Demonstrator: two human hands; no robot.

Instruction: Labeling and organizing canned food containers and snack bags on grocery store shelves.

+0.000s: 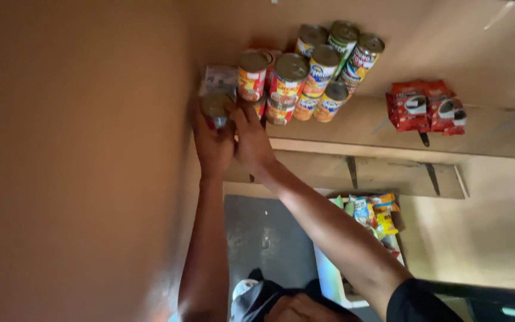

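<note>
reaching up to a pale wooden shelf, both hands meet at its left end beside the tan wall. the left hand wraps its fingers around a small round metal tin with a dull grey lid, which sits at the shelf's front corner, just left of the other tins. the right hand lies against the left one, fingers bent and touching the same tin from the right side; whether it truly grips is unclear. just right of the hands stands a stacked cluster of red, yellow and blue labelled tins. a pale carton sits behind the held tin. farther right lie red sachets.
</note>
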